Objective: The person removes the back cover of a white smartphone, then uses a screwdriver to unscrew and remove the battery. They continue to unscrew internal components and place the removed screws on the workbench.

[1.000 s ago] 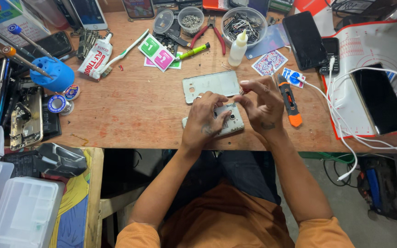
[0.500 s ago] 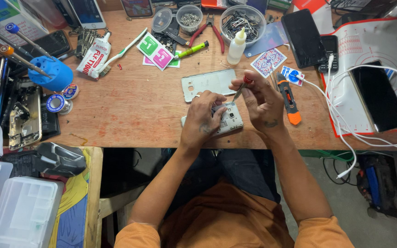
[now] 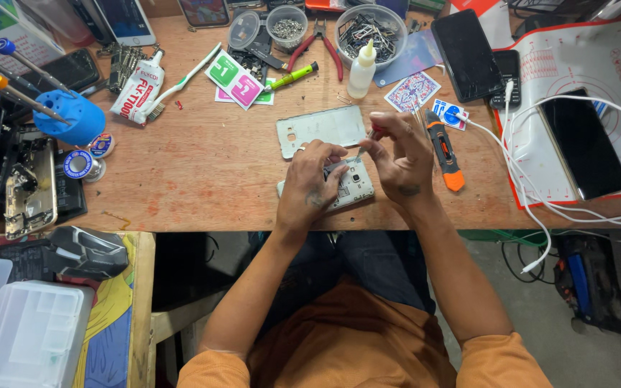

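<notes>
An opened white phone body [image 3: 353,188] lies near the front edge of the wooden workbench [image 3: 203,179]. My left hand [image 3: 309,185] rests on its left half, pinning it down. My right hand [image 3: 397,159] is closed around a small red-handled screwdriver [image 3: 365,144], whose tip points down onto the phone's upper part. Just behind the hands lies the phone's detached grey frame plate [image 3: 320,130].
An orange-handled tool [image 3: 445,151] lies right of my right hand. Farther right are a white cable [image 3: 522,179] and dark phones [image 3: 585,144] on a mat. At the back are plastic tubs of parts [image 3: 369,29], red pliers [image 3: 319,37] and a glue bottle [image 3: 361,70]. A blue screwdriver holder [image 3: 70,118] stands left.
My right hand has lifted a little and brought the screwdriver tip down onto the phone. The left hand has shifted slightly on the phone body.
</notes>
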